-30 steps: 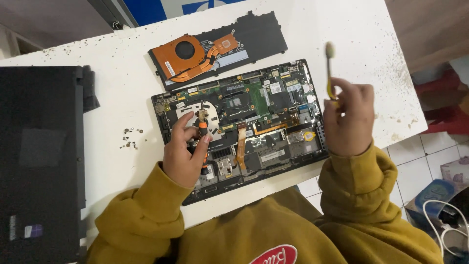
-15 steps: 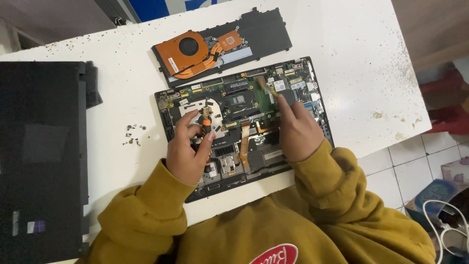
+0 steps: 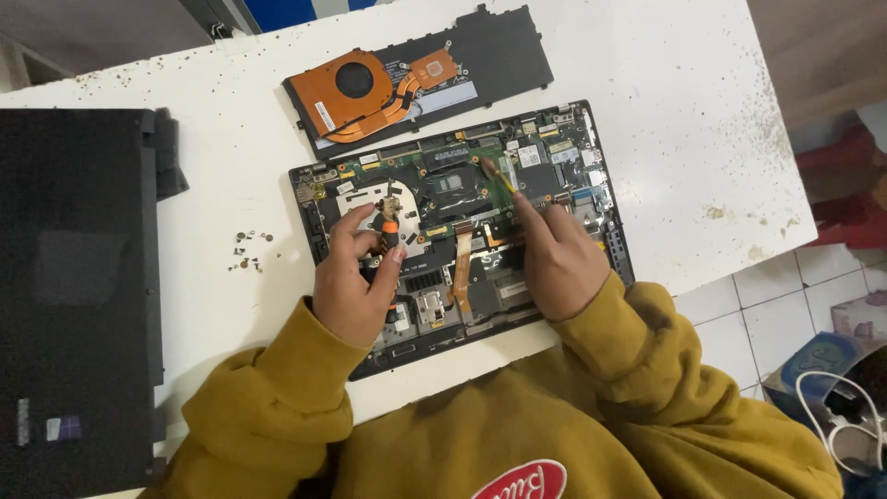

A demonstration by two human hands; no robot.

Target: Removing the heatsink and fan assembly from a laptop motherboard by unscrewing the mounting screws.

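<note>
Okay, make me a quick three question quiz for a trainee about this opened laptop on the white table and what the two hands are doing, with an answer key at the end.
1. True or false: the right hand rests on the bare table, away from the opened laptop.
2. Which hand holds the small screwdriver with the orange collar? A) left hand B) right hand C) neither
3. What lies on the table just beyond the laptop's far edge?

Key
1. False: it is over the board, pointing a thin brush-like tool at the green area near the processor chip.
2. A.
3. The removed copper-coloured fan and heat pipe assembly, lying on a black panel.
</note>
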